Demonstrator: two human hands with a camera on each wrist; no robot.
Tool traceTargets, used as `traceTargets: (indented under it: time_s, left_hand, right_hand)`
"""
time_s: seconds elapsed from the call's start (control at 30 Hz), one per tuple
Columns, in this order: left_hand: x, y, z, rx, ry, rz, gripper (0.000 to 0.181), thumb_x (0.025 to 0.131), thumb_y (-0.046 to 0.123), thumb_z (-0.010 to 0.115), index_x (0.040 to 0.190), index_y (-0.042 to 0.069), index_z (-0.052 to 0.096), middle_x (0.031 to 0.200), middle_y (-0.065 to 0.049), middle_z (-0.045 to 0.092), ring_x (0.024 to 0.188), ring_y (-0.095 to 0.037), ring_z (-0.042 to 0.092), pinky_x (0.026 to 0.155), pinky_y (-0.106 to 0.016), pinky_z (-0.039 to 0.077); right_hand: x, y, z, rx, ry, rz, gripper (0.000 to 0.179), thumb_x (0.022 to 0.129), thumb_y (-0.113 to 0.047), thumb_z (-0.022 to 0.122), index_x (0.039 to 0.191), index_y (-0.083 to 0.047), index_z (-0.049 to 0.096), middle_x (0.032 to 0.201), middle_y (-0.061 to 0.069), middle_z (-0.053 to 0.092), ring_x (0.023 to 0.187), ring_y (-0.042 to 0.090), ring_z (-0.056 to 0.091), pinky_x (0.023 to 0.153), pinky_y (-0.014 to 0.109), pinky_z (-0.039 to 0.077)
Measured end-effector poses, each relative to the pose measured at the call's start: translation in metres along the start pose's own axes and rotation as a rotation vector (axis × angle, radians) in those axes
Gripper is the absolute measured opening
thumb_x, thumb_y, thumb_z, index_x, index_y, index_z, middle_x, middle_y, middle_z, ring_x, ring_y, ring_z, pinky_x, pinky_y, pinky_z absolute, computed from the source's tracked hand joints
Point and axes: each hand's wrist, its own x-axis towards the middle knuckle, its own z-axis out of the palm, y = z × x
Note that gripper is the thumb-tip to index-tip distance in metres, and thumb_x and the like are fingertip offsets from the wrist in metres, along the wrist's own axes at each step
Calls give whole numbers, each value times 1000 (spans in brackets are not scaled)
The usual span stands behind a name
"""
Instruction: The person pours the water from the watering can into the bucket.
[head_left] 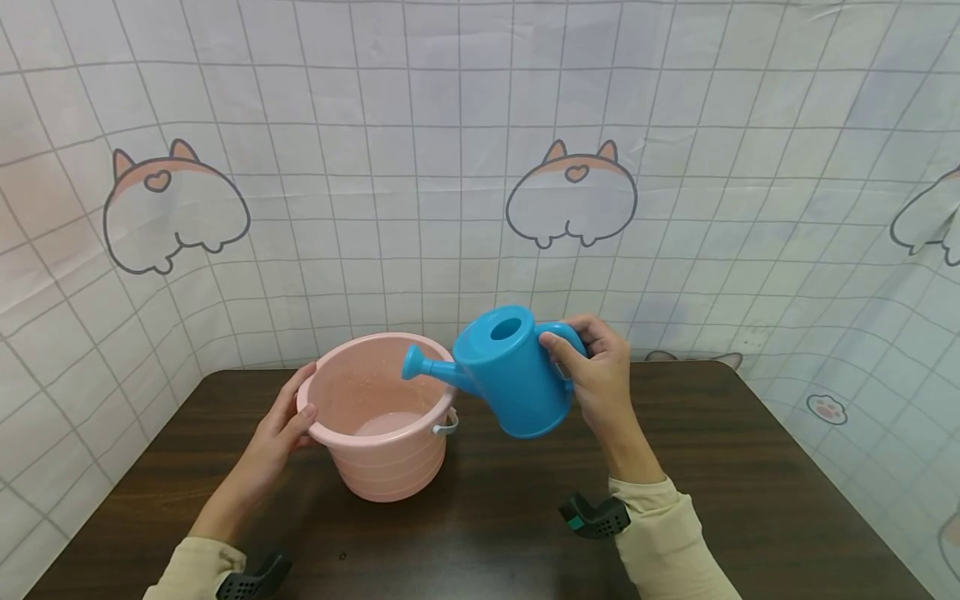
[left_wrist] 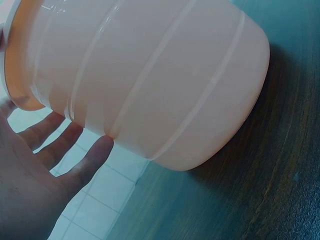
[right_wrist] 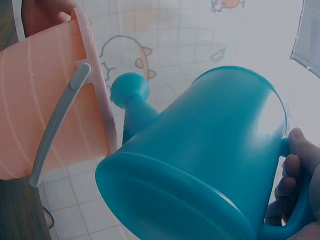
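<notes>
A pink bucket [head_left: 386, 462] is on the dark table, its mouth facing up and a little water-like sheen at its bottom. My left hand [head_left: 281, 421] grips its left rim, thumb at the edge. In the left wrist view, fingers [left_wrist: 90, 160] of that hand lie against the ribbed outer wall. With my right hand [head_left: 600, 371] I hold a blue watering can [head_left: 517, 383] by its handle, raised above the table and tipped toward the bucket. The can's spout head [head_left: 412, 362] overlaps the bucket's opening in the head view. In the right wrist view, the can's underside shows.
The bucket's pale grey handle [right_wrist: 60, 125] hangs down at its right side. The brown wood-grain table [head_left: 510, 517] runs back to a white gridded cloth [head_left: 450, 167] with cartoon prints. A dark band device [head_left: 596, 517] sits at the right wrist.
</notes>
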Motion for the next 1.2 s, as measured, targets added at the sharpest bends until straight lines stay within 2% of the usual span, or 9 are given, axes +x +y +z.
traceTargets:
  time_s: [1.2]
  left_hand:
    - [1,-2,-1,3,0,-1,52,99,20,34,147,27,13,145,-18,23,109,-6,52,79,-22,50]
  right_hand:
    - [0,-2,0,-17,-17,-22,13,83,-6,64,90,3,59,74,-3,59,67,12,55,67,24,49]
